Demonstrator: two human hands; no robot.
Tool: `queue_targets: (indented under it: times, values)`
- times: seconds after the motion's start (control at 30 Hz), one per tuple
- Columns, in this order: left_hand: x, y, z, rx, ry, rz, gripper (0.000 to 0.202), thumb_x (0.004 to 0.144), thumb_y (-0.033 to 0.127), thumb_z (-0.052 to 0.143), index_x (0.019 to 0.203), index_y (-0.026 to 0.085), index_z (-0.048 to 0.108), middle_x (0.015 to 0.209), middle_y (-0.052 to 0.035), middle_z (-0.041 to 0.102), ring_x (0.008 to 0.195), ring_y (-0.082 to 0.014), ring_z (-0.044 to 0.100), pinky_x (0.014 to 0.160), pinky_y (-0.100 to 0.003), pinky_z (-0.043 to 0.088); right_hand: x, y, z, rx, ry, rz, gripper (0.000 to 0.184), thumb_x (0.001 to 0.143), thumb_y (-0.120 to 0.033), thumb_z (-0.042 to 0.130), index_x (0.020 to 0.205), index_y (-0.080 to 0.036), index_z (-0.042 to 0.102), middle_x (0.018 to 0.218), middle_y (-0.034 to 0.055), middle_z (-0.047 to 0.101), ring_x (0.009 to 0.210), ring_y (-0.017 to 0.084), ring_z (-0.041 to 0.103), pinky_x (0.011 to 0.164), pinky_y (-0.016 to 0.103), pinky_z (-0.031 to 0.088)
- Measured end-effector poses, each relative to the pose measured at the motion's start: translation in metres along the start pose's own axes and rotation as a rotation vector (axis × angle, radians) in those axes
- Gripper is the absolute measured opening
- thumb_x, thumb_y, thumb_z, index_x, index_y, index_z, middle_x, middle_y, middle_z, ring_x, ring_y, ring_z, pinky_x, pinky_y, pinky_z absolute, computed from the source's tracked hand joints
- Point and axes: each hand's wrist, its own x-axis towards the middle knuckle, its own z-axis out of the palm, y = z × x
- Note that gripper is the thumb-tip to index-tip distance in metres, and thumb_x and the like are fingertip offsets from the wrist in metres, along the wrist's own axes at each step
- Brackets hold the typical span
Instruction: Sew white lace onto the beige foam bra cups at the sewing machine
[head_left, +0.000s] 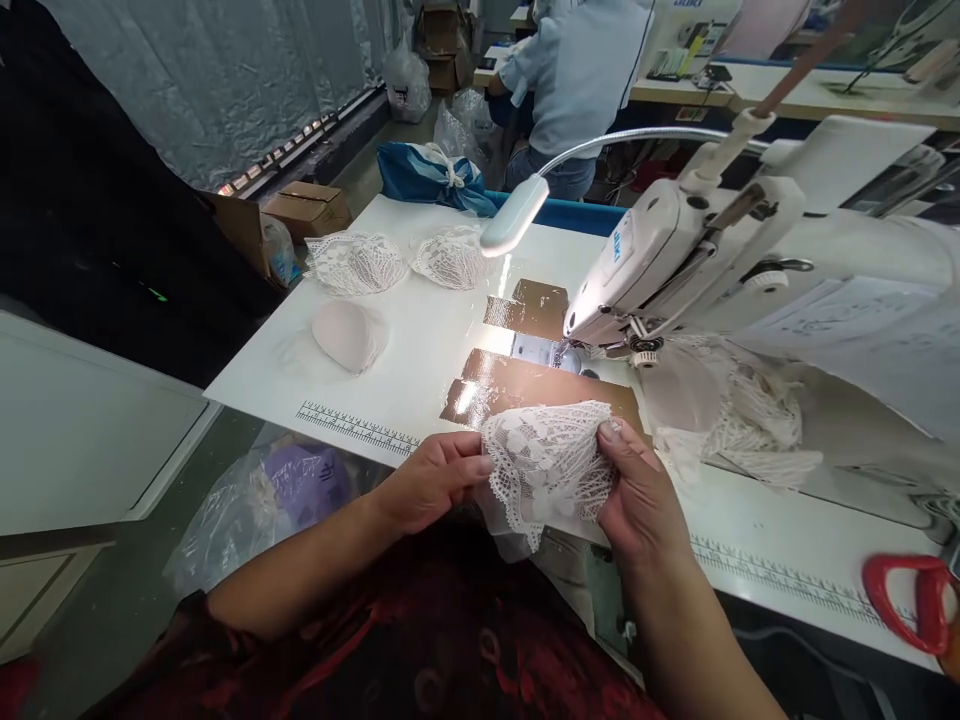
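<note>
A white lace bra cup is stretched between my two hands in front of the sewing machine, above the table's near edge. My left hand pinches its scalloped left edge between thumb and fingers. On the opposite side, my right hand grips the lace with the thumb on top and the other fingers partly hidden behind. The sewing machine stands just beyond, its needle area lit by a lamp. Two lace-covered cups lie at the table's far left, with a plain pale cup nearer.
Brown tape covers part of the white table around the needle plate. More lace pieces are heaped right of the needle. Red-handled scissors lie at the right edge. A blue bundle sits at the back; a co-worker sits beyond.
</note>
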Motion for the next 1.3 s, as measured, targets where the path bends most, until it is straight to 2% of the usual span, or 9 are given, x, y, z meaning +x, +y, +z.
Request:
queue_targets:
  times: [0.2, 0.5, 0.67, 0.8, 0.9, 0.97, 1.07, 1.17, 1.3]
  values:
    - [-0.013, -0.001, 0.001, 0.121, -0.018, 0.131, 0.026, 0.086, 0.032, 0.063, 0.104, 0.014, 0.070, 0.091, -0.0068, 0.070, 0.081, -0.0152, 0.064, 0.080, -0.029, 0.052, -0.002, 0.007, 0.000, -0.072, -0.022, 0.012, 0.034, 0.060, -0.039, 0.082, 0.083, -0.022, 0.065, 0.072, -0.0027, 0.067, 0.070, 0.016, 0.065, 0.073, 0.032, 0.055]
    - [-0.040, 0.003, 0.005, 0.179, -0.059, 0.207, 0.029, 0.087, 0.034, 0.062, 0.107, 0.013, 0.069, 0.096, -0.0076, 0.069, 0.089, -0.0172, 0.063, 0.086, -0.031, 0.049, -0.017, 0.011, 0.006, -0.204, -0.129, -0.042, 0.027, 0.068, -0.043, 0.075, 0.082, -0.023, 0.063, 0.074, -0.0001, 0.069, 0.071, 0.019, 0.066, 0.069, 0.033, 0.054]
    - [-0.042, 0.005, -0.009, 0.176, -0.007, 0.177, 0.039, 0.084, 0.037, 0.065, 0.114, 0.013, 0.065, 0.102, -0.0104, 0.069, 0.089, -0.0183, 0.064, 0.084, -0.033, 0.050, -0.018, 0.005, 0.014, -0.204, -0.136, -0.092, 0.030, 0.067, -0.045, 0.075, 0.084, -0.024, 0.063, 0.072, -0.0008, 0.068, 0.067, 0.019, 0.064, 0.067, 0.033, 0.053]
    - [-0.035, 0.021, -0.023, 0.389, 0.147, 0.296, 0.056, 0.081, 0.033, 0.069, 0.131, 0.019, 0.050, 0.124, -0.0125, 0.059, 0.115, -0.0237, 0.054, 0.096, -0.038, 0.044, -0.022, -0.001, 0.022, -0.266, -0.273, -0.037, 0.029, 0.068, -0.046, 0.074, 0.080, -0.022, 0.063, 0.068, -0.0005, 0.065, 0.060, 0.016, 0.059, 0.059, 0.030, 0.049]
    - [-0.026, 0.038, -0.019, 0.639, 0.062, 0.421, 0.056, 0.078, 0.031, 0.071, 0.130, 0.023, 0.051, 0.138, -0.0109, 0.048, 0.129, -0.0264, 0.041, 0.106, -0.041, 0.034, -0.029, -0.007, 0.029, -0.416, -0.428, -0.035, 0.027, 0.072, -0.045, 0.073, 0.075, -0.020, 0.061, 0.065, -0.0016, 0.060, 0.056, 0.012, 0.052, 0.054, 0.025, 0.042]
    - [-0.018, 0.047, -0.011, 0.749, -0.057, 0.384, 0.051, 0.076, 0.031, 0.071, 0.124, 0.021, 0.055, 0.130, -0.0098, 0.053, 0.123, -0.0252, 0.047, 0.104, -0.039, 0.035, -0.032, -0.013, 0.033, -0.547, -0.496, -0.099, 0.025, 0.074, -0.043, 0.071, 0.075, -0.020, 0.062, 0.064, -0.0016, 0.057, 0.057, 0.012, 0.049, 0.053, 0.024, 0.039]
    - [-0.003, 0.051, 0.000, 0.753, -0.156, 0.220, 0.033, 0.079, 0.034, 0.068, 0.106, 0.016, 0.062, 0.098, -0.0055, 0.063, 0.091, -0.0170, 0.058, 0.082, -0.028, 0.045, -0.031, -0.021, 0.036, -0.678, -0.548, -0.199, 0.022, 0.079, -0.041, 0.066, 0.075, -0.019, 0.062, 0.065, -0.0010, 0.056, 0.059, 0.012, 0.047, 0.053, 0.024, 0.037]
    - [0.010, 0.050, 0.006, 0.686, -0.164, 0.096, 0.026, 0.083, 0.037, 0.062, 0.088, 0.012, 0.063, 0.074, -0.0006, 0.059, 0.067, -0.0099, 0.052, 0.061, -0.021, 0.040, -0.025, -0.026, 0.033, -0.758, -0.561, -0.264, 0.021, 0.081, -0.038, 0.064, 0.073, -0.019, 0.062, 0.064, -0.0009, 0.055, 0.058, 0.012, 0.045, 0.052, 0.024, 0.035]
    - [0.023, 0.050, 0.009, 0.678, -0.133, 0.043, 0.028, 0.081, 0.039, 0.064, 0.083, 0.011, 0.066, 0.069, -0.0004, 0.058, 0.062, -0.0090, 0.050, 0.057, -0.020, 0.038, -0.014, -0.027, 0.027, -0.784, -0.536, -0.261, 0.021, 0.081, -0.038, 0.063, 0.073, -0.019, 0.062, 0.065, -0.0006, 0.056, 0.058, 0.012, 0.046, 0.051, 0.024, 0.035]
